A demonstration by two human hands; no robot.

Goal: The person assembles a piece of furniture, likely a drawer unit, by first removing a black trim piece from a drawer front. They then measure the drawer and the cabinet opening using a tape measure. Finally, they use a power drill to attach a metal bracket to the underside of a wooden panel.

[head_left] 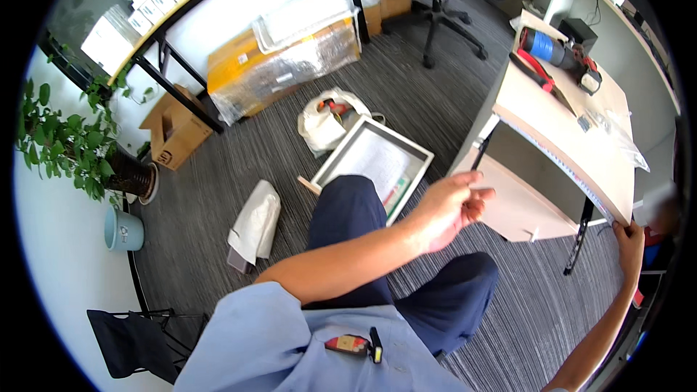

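Observation:
My left hand (454, 207) hovers in front of the cabinet's left side, fingers loosely curled and apart, with nothing visible in it. My right hand (629, 248) grips the near right corner of the pale wooden cabinet (555, 127), fingertips at the edge of its top. Below that top is an open drawer bay. Black slide rails (579, 238) stick out at its sides, and under it is a pale front panel (519, 203). On the cabinet lie red-handled pliers (536, 72), a power tool with a blue band (546, 47) and a clear plastic bag (617, 134).
A pulled-out drawer (398, 135) with papers lies on the floor by my left knee. Beyond it stands a white bag (319, 129) with tools. A white-wrapped item (258, 221) lies further left. Wrapped cartons (283, 72), an office chair (435, 14) and a plant (76, 141) stand around.

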